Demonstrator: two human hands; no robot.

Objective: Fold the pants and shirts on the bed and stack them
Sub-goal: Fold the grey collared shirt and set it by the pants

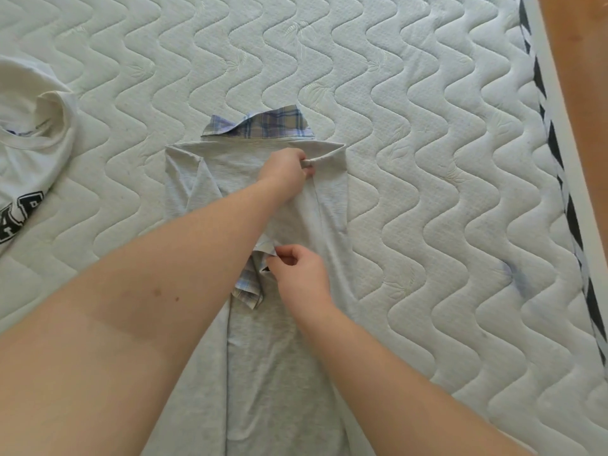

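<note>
A light grey garment (263, 357) lies lengthwise down the middle of the bed, its far part folded over. My left hand (285, 172) reaches across it and pinches the rolled far edge of the grey fabric. My right hand (301, 269) pinches a fold of the same grey fabric near its middle. A plaid blue and beige garment (263, 126) lies under the grey one; its edge sticks out at the far end and a corner shows beside my right hand. A white t-shirt (29, 133) with dark lettering lies crumpled at the left.
The bare quilted white mattress (427, 159) stretches all around the clothes. Its right edge carries a black-and-white striped border (559, 179), and beyond it lies a wooden floor (585, 77).
</note>
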